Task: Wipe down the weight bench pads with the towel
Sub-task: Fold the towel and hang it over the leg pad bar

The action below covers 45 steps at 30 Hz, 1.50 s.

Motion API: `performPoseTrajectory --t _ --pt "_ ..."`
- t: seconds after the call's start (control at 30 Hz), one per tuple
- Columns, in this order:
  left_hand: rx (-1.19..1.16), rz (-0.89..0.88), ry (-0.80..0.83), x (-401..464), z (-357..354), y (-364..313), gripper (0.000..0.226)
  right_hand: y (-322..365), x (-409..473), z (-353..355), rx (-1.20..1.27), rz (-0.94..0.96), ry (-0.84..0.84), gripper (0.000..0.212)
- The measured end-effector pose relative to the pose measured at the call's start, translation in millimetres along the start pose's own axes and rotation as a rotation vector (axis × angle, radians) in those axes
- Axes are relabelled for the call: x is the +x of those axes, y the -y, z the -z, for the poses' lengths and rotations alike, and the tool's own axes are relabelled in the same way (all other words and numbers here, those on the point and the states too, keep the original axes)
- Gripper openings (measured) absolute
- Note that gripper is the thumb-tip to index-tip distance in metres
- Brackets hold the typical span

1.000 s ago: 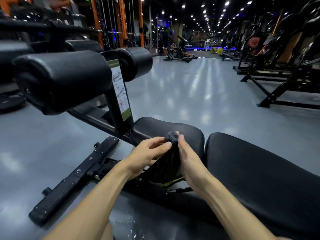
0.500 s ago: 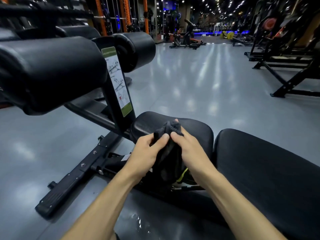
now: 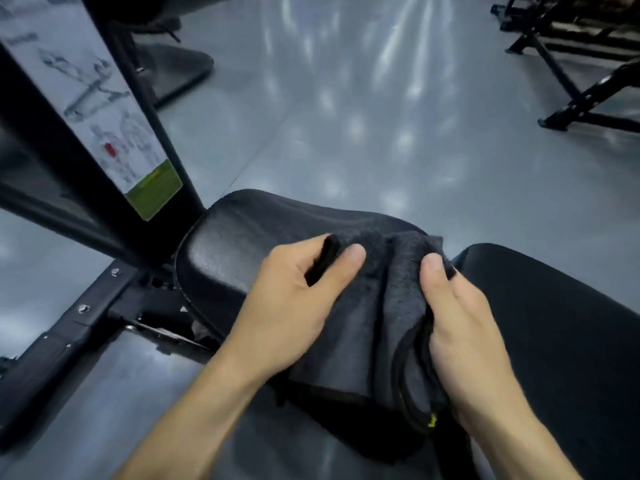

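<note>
Dark grey terry towel (image 3: 377, 306) lies on the black padded seat pad (image 3: 242, 237), pinched at its edges by the left hand (image 3: 294, 299) and right hand (image 3: 464, 327).

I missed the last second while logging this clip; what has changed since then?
The towel, bunched upright between the fingertips before, now drapes spread over the seat pad. The left hand and right hand have moved apart, and the camera has dipped closer. Both hands still grip the towel.

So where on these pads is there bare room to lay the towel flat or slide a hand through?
Bare vinyl shows on the seat pad's left part, between the labelled upright and the left hand, and on the long pad right of the right hand. It is crowded in the middle, where both hands grip the bunched towel over the seat pad.
</note>
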State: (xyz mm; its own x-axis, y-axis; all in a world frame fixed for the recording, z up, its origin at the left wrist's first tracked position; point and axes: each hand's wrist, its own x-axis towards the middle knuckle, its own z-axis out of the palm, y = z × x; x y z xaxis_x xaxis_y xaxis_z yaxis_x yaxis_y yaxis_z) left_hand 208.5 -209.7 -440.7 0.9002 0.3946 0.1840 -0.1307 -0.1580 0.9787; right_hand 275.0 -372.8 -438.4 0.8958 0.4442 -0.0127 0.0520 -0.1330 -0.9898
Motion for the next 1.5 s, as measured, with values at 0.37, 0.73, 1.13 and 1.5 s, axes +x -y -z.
performPoseTrajectory --t 0.37,0.73,1.13,1.5 --pt "0.028 0.397 0.043 13 -16 -56 0.02 65 15 -5 -0.171 -0.283 0.119 0.057" --pt "-0.04 0.467 0.036 61 74 -324 0.035 344 44 -13 -0.021 -0.33 0.462 0.05" --pt "0.12 0.38 -0.228 55 224 -486 0.02 536 48 -128 0.025 -0.129 0.499 0.067" --pt "0.108 0.502 -0.508 22 410 -500 0.038 535 43 -247 0.039 -0.464 0.445 0.023"
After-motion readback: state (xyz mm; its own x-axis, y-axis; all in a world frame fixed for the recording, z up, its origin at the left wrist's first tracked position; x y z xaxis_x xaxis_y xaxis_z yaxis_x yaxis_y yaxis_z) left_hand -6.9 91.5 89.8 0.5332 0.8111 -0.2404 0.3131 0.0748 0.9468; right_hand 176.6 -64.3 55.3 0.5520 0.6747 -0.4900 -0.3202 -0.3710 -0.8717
